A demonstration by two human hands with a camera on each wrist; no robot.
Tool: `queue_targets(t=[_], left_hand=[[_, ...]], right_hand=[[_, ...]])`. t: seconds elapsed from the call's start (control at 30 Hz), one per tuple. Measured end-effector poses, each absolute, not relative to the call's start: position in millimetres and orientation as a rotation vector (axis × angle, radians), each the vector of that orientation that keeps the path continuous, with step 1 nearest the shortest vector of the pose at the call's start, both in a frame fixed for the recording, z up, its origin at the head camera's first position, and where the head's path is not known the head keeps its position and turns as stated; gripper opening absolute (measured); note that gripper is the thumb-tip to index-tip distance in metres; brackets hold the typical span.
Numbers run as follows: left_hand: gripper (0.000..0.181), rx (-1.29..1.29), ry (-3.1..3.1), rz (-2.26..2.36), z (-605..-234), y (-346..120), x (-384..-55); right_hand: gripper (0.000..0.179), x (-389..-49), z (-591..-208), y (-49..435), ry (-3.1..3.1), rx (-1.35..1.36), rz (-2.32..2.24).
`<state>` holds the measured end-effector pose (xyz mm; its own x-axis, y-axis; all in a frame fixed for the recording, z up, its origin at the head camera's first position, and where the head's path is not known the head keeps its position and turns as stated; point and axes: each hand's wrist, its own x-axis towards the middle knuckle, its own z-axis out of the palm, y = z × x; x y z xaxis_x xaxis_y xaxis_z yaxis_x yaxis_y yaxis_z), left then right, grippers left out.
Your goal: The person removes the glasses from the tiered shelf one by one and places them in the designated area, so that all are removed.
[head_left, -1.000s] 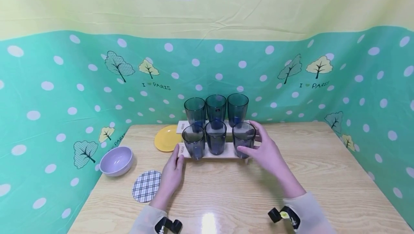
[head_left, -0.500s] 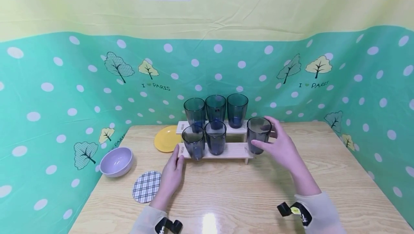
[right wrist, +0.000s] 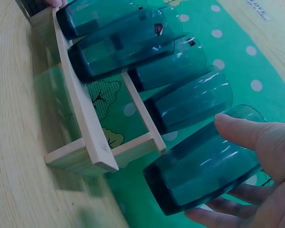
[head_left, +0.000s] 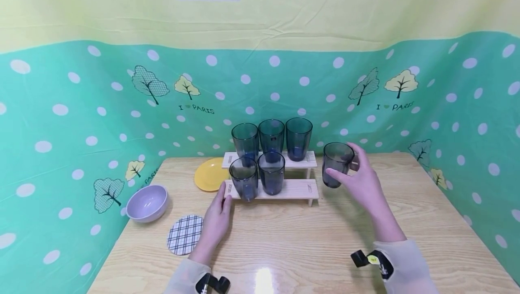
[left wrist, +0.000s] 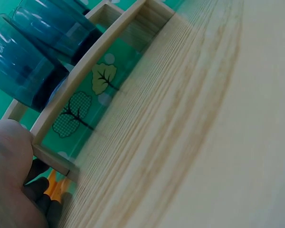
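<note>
A dark tinted glass tumbler (head_left: 338, 165) is in my right hand (head_left: 363, 183), upright and to the right of the two-tier wooden rack (head_left: 298, 189). In the right wrist view, my thumb lies on one side of this tumbler (right wrist: 204, 166) and the fingers curl round the other, with its base off the rack. My left hand (head_left: 217, 215) grips the left end of the rack's lower shelf, seen also at the shelf's end in the left wrist view. Two tumblers (head_left: 271, 174) stand on the lower shelf's left and middle, and three more (head_left: 298, 140) line the upper shelf.
A yellow plate (head_left: 210, 175) lies left of the rack, partly behind it. Further left are a lilac bowl (head_left: 147, 203) and a round checked coaster (head_left: 184, 235). Polka-dot cloth (head_left: 203, 68) hangs behind and along both sides of the wooden table (head_left: 426, 208).
My right hand has lifted the right tumbler from the lower shelf and carried it rightward, past the rack's end. My left hand stays at the rack's left end.
</note>
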<state>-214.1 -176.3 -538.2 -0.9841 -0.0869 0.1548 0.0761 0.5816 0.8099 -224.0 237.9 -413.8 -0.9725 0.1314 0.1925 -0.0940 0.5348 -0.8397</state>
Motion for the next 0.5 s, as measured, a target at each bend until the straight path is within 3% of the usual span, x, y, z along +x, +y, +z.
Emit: queue_targets(t=[0.5], left_hand=[[0.062,0.010,-2.630,-1.361,-539.4,-175.7,-214.2]], right_hand=[[0.111,-254.9,-438.2,241.4,-2.389,-0.193,1.527]])
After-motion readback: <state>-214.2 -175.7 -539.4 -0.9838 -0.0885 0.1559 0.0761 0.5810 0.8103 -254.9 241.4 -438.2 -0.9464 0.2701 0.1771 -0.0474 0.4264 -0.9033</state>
